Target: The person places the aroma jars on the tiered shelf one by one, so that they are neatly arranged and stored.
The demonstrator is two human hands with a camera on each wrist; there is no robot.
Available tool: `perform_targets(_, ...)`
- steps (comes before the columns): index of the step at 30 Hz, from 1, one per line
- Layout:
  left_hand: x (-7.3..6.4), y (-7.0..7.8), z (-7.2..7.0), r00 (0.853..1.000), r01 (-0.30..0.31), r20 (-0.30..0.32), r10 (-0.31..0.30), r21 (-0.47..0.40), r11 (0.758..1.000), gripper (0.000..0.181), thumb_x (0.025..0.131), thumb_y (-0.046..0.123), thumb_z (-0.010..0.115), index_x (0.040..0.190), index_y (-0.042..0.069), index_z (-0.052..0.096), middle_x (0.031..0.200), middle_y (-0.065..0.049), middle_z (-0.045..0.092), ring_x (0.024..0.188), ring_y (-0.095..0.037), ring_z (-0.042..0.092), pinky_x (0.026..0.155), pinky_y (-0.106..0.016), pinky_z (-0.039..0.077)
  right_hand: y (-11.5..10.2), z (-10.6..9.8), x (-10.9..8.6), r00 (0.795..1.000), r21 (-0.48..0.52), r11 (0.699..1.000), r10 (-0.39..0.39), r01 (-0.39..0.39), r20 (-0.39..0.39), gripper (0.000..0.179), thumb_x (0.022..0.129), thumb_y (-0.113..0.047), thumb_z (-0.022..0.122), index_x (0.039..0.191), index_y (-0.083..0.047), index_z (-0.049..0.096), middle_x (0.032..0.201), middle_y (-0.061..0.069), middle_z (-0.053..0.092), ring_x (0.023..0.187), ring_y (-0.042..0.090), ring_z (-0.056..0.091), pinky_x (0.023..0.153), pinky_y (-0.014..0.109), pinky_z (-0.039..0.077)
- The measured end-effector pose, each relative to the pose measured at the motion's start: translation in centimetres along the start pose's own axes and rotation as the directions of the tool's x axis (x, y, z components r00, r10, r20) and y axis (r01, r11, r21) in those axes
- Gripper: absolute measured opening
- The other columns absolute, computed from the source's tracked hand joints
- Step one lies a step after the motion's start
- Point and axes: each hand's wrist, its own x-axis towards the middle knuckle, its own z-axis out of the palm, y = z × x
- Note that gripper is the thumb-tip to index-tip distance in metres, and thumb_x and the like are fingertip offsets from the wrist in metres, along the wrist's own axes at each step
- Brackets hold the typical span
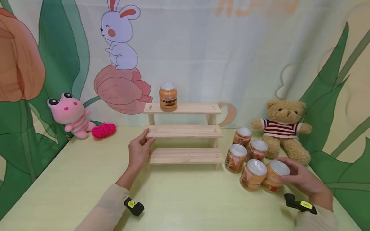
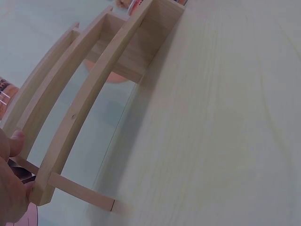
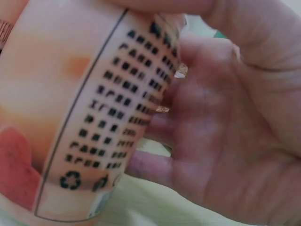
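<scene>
A three-tier wooden shelf [image 1: 185, 131] stands on the table, and one orange jar [image 1: 168, 98] with a silvery lid sits on its top tier, left of the middle. My left hand [image 1: 139, 150] holds the shelf's left end at the middle tier, thumb in front; the left wrist view has the thumb [image 2: 17, 143] at the boards' ends. At the right, my right hand [image 1: 306, 179] grips the front right jar [image 1: 271, 182], fingers behind its lid and thumb on its near side. Up close, that jar's printed label [image 3: 113, 108] fills the right wrist view.
Several similar jars [image 1: 236, 158] cluster right of the shelf, beside the gripped one. Behind them sits a teddy bear [image 1: 284, 128] in a striped shirt. A pink frog plush [image 1: 72, 114] and a ball of bright pink yarn [image 1: 104, 130] lie at the back left, before a printed curtain [image 1: 185, 57].
</scene>
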Motion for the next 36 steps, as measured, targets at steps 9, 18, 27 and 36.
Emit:
perform_targets(9,0.1,0.4,0.0,1.0,0.007,-0.007,-0.007,0.009,1.0,0.052,0.092,0.015,0.073,0.142,0.01,0.057,0.102,-0.016,0.074,0.087,-0.016,0.065,0.056,-0.013,0.041,-3.0,-0.1,-0.7,0.98,0.003,0.985,-0.173,0.175,-0.098,0.057,0.093,0.021,0.048,0.138,-0.013,0.056,0.12,-0.001,0.066,0.103,0.012,0.064,0.079,0.03,0.055)
perform_targets(18,-0.2,0.0,-0.3,1.0,0.024,-0.001,-0.024,0.011,1.0,0.053,0.093,0.015,0.072,0.143,0.01,0.055,0.106,-0.017,0.074,0.095,-0.019,0.066,0.058,-0.012,0.044,-5.2,0.4,-0.8,0.942,0.016,0.962,-0.263,0.273,-0.21,0.056,0.093,0.024,0.044,0.135,-0.011,0.058,0.116,0.001,0.064,0.098,0.011,0.064,0.078,0.024,0.054)
perform_targets(27,0.0,-0.1,-0.2,1.0,-0.001,-0.001,0.001,0.009,1.0,0.053,0.093,0.015,0.072,0.143,0.01,0.056,0.105,-0.017,0.074,0.095,-0.019,0.066,0.057,-0.012,0.043,-8.6,2.8,2.0,0.955,-0.175,0.963,-0.238,0.207,-0.179,0.052,0.091,0.02,0.055,0.135,-0.006,0.056,0.117,-0.002,0.065,0.1,0.01,0.063,0.077,0.025,0.054)
perform_targets(36,0.0,0.1,-0.3,1.0,0.007,0.007,-0.007,-0.018,1.0,0.052,0.092,0.013,0.073,0.141,0.007,0.057,0.113,-0.021,0.071,0.098,-0.022,0.066,0.056,-0.013,0.043,-11.1,6.8,6.1,0.954,-0.345,0.917,-0.263,0.199,-0.148,0.043,0.09,0.011,0.065,0.13,-0.001,0.058,0.111,-0.001,0.066,0.095,0.013,0.063,0.075,0.026,0.054)
